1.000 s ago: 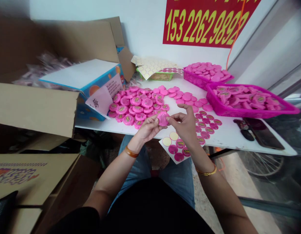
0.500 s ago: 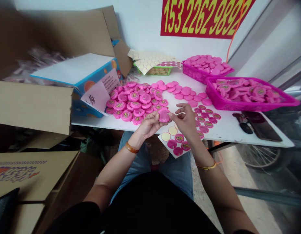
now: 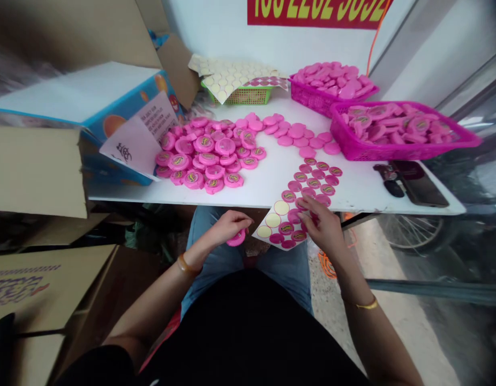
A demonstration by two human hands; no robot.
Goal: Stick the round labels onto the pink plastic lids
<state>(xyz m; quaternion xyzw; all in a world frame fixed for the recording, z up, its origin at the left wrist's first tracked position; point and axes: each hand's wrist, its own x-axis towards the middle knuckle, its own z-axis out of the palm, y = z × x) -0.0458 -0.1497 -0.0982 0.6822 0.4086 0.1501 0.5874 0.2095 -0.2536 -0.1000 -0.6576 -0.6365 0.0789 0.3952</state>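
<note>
My left hand (image 3: pixel 227 225) is closed on a round pink case (image 3: pixel 236 239), held low over my lap just below the table's front edge. My right hand (image 3: pixel 321 224) rests on a sticker sheet (image 3: pixel 300 201) that hangs over the edge of the white table (image 3: pixel 264 185); its fingertips pinch at one round pink sticker on the sheet. A heap of pink cases with stickers on them (image 3: pixel 208 155) lies on the table to the left. Plain pink cases (image 3: pixel 290 134) lie behind the sheet.
Two pink baskets (image 3: pixel 396 153) (image 3: pixel 312 99) full of cases stand at the back right. A green basket with used sticker sheets (image 3: pixel 242 88) sits at the back. A blue box (image 3: pixel 87 102) and cardboard boxes (image 3: pixel 35 171) crowd the left. A phone and keys (image 3: pixel 412 185) lie at the right.
My left hand has dropped from the table edge down toward my lap with the pink case. My right hand has left the case and moved down onto the sticker sheet.
</note>
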